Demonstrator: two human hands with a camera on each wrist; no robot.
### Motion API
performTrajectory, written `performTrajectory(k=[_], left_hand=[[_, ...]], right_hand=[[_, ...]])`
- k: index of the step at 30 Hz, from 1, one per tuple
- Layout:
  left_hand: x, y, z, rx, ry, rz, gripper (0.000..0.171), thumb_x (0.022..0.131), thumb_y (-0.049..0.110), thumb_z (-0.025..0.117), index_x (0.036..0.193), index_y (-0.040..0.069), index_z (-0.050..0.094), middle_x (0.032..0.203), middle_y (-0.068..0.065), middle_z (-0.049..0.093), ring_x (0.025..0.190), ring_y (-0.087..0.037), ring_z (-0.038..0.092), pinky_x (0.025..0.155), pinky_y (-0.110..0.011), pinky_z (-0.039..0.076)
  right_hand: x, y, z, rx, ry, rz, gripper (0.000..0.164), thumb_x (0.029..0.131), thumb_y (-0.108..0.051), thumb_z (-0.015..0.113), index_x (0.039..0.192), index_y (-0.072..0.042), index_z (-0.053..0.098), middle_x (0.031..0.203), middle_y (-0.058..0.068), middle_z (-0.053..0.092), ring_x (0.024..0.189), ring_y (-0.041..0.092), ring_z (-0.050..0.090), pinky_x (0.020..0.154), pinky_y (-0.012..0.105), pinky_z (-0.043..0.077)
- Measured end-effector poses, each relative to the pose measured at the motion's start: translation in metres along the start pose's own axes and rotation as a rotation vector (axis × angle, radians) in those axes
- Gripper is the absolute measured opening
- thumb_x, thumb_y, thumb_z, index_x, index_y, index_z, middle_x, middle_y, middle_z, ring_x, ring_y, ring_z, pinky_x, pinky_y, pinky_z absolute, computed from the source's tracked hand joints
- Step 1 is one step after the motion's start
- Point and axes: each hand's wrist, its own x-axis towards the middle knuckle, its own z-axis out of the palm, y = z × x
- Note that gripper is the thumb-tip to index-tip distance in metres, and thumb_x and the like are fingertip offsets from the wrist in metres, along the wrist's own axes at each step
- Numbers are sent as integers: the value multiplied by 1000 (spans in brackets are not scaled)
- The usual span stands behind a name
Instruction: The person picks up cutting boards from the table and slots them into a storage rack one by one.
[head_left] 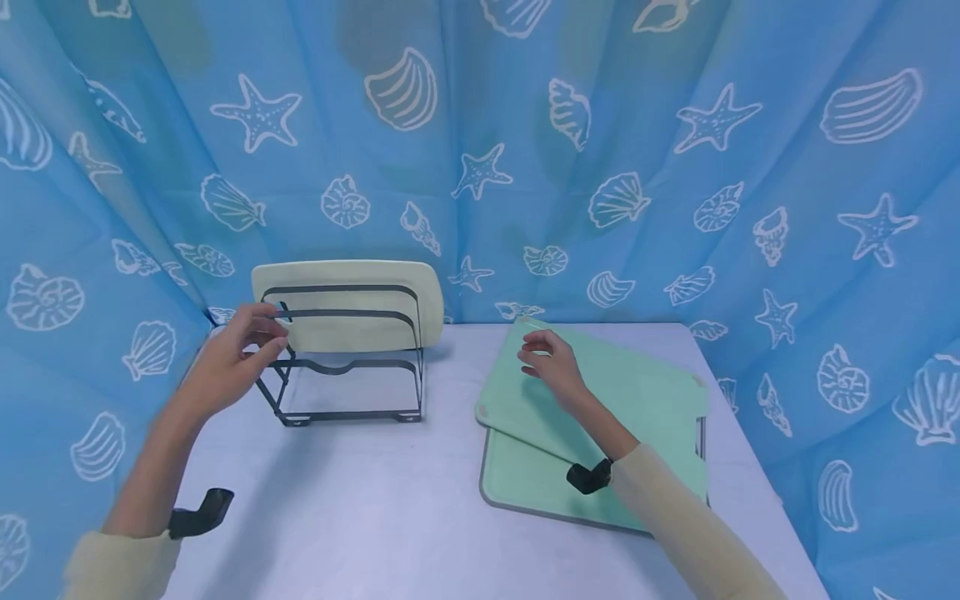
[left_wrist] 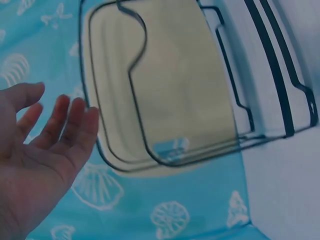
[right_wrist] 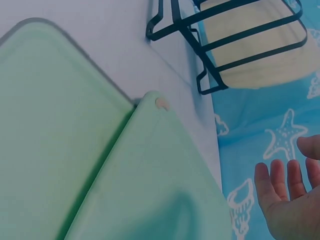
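Note:
A black wire rack (head_left: 352, 415) stands at the left rear, with a cream cutting board (head_left: 348, 273) upright in its back slot. Beside the rack's left end is my left hand (head_left: 236, 350), fingers loosely bent and holding nothing; in the left wrist view its fingertips (left_wrist: 91, 120) come right at the wire. On the right lie two green cutting boards: a smaller one (head_left: 637, 375) rests askew on a larger, grey-edged one (head_left: 540, 483). Over the upper board hovers my right hand (head_left: 557, 367), its relaxed fingers around nothing, as the right wrist view also shows.
A white-covered table (head_left: 375, 517) carries everything. Blue curtains (head_left: 510, 225) printed with shells and starfish hang right behind the table and along both sides. Black wrist straps (head_left: 198, 512) sit on both forearms.

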Motion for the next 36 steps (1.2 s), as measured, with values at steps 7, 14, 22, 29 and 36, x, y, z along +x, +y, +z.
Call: performTrajectory(k=[7, 14, 22, 29, 36], left_hand=[[-15, 24, 23, 49, -135, 24, 38, 101, 6, 56, 136, 5, 43, 120, -24, 61, 114, -43, 59, 92, -59, 50], [-29, 34, 68, -43, -262, -4, 38, 99, 6, 59, 136, 6, 47, 119, -15, 62, 113, -36, 61, 93, -52, 51], [-37, 34, 125, -149, -424, -6, 37, 100, 10, 59, 136, 9, 50, 118, -6, 63, 113, -29, 61, 94, -44, 52], [-30, 41, 169, -158, -504, 77, 39, 99, 13, 61, 137, 13, 51, 118, -1, 63, 112, -24, 61, 93, -41, 52], [-13, 47, 205, -168, -505, 88, 40, 99, 15, 60, 137, 8, 50, 119, -14, 64, 110, -29, 62, 90, -45, 53]], right_hand=[[-20, 1, -27, -71, -8, -29, 28, 98, -5, 62, 124, 2, 55, 119, 17, 57, 112, 32, 59, 91, 37, 54], [-45, 7, -50, -167, -51, -72, 30, 98, -6, 62, 127, 2, 56, 124, 26, 55, 111, 38, 61, 88, 34, 55], [-73, 15, -68, -322, -75, -118, 32, 98, -11, 64, 128, 0, 58, 128, 27, 56, 109, 33, 62, 89, 37, 54], [-90, 20, -84, -426, -54, -178, 31, 97, -10, 66, 126, 0, 59, 125, 23, 59, 108, 35, 63, 84, 34, 54], [-102, 22, -102, -448, -26, -131, 34, 98, -13, 65, 128, -1, 58, 124, 23, 59, 108, 34, 63, 84, 30, 53]])
